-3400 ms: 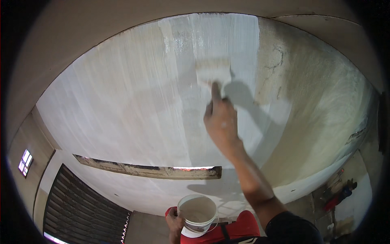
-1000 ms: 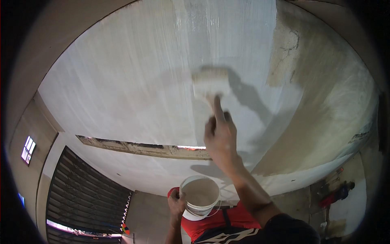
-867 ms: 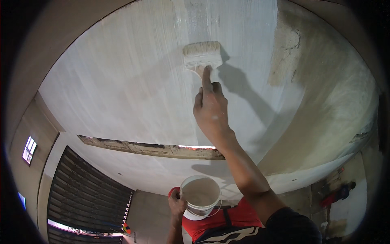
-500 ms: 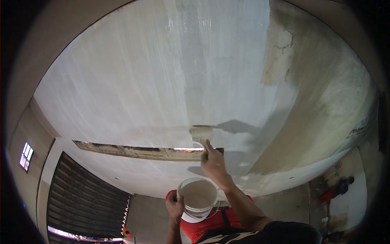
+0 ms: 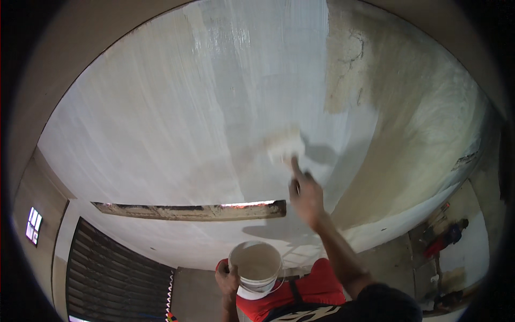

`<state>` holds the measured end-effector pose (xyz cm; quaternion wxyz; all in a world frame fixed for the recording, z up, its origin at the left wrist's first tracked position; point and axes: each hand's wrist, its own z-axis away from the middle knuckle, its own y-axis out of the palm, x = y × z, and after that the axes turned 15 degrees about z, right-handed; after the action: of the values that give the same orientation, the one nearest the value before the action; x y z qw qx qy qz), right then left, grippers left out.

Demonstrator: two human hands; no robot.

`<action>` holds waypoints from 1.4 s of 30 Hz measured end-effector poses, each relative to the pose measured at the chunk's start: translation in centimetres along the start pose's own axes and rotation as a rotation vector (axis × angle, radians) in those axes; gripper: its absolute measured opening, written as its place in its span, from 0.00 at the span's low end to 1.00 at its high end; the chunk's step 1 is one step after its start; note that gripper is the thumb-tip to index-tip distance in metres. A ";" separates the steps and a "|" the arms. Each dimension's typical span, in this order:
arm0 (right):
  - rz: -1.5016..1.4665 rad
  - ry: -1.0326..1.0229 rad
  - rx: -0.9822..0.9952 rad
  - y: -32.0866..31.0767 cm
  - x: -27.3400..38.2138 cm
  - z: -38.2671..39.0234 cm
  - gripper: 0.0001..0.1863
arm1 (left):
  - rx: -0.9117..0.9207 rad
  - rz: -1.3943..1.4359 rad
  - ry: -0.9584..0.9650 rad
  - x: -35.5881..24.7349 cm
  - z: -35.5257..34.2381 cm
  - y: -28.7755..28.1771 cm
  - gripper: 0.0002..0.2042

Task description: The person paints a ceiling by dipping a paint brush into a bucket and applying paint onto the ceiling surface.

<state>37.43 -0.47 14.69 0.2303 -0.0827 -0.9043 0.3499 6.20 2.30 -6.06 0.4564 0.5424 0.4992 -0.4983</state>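
My right hand (image 5: 306,193) is raised overhead and grips the handle of a wide paintbrush (image 5: 284,147), whose bristles press on the ceiling (image 5: 177,123); the brush is blurred by motion. The ceiling is coated in wet white paint on the left and middle, while a bare beige cracked patch (image 5: 386,96) lies to the right of the brush. My left hand (image 5: 227,276) holds a small white bucket (image 5: 256,266) of pale paint at chest height, fingers around its left rim.
A long narrow slot (image 5: 193,210) with rough edges runs across the ceiling left of my right hand. A dark roller shutter (image 5: 112,279) and a small window (image 5: 33,225) sit at lower left. Tools and red objects (image 5: 445,236) lie on the floor at far right.
The brush has swept up from near the slot back onto the ceiling, higher and further right. The bucket in my left hand has stayed put.
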 end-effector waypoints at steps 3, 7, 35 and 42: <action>-0.391 0.228 0.169 3.8 -6.4 9.7 0.26 | 0.032 0.068 0.041 1.2 0.0 -0.6 0.20; -0.875 0.939 0.616 3.8 -10.9 22.2 0.27 | 0.087 -0.031 0.043 -0.7 -0.2 0.4 0.19; -0.812 0.851 0.766 10.9 -18.7 38.7 0.13 | 0.018 -0.074 -0.045 -2.5 0.5 1.2 0.20; -1.200 1.350 0.778 8.5 -16.2 36.4 0.13 | 0.042 -0.150 -0.023 -2.2 0.4 0.8 0.21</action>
<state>34.30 -20.84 -20.41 0.8491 0.2893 -0.2965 0.3276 6.97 1.67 -3.92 0.4121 0.5071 0.5225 -0.5478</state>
